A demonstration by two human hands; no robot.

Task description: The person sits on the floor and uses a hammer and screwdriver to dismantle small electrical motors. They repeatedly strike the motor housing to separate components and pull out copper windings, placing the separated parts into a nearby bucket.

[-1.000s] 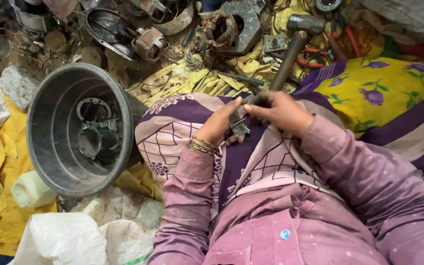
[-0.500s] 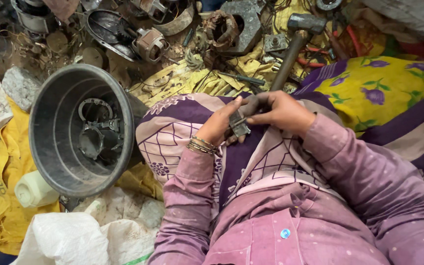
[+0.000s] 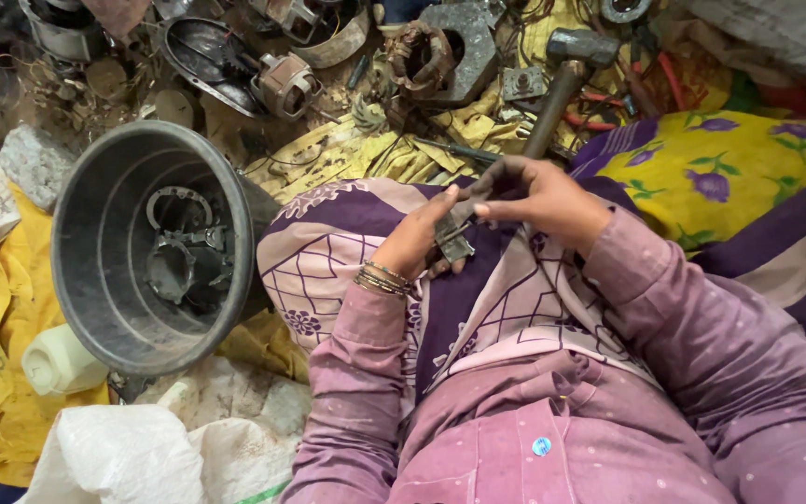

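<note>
My left hand (image 3: 419, 238) and right hand (image 3: 541, 198) meet over my lap, both closed on a small grey metal part (image 3: 452, 241). The left hand grips it from below, thumb up against it; the right hand pinches its upper end with fingertips. The part sits above the purple patterned cloth (image 3: 347, 252) covering my knee. A hammer (image 3: 566, 70) stands just beyond my right hand, its wooden handle running down behind my fingers; whether the hand touches it, I cannot tell. Thin bangles (image 3: 380, 278) ring my left wrist.

To my left a round grey metal tub (image 3: 95, 252) lies tilted, holding dark metal rings and castings (image 3: 179, 252). A white plastic bottle (image 3: 58, 362) lies beside its lower rim. A white sack (image 3: 114, 457) is below that. Scrap metal pieces (image 3: 440, 56) litter the floor ahead on yellow cloth (image 3: 366, 154).
</note>
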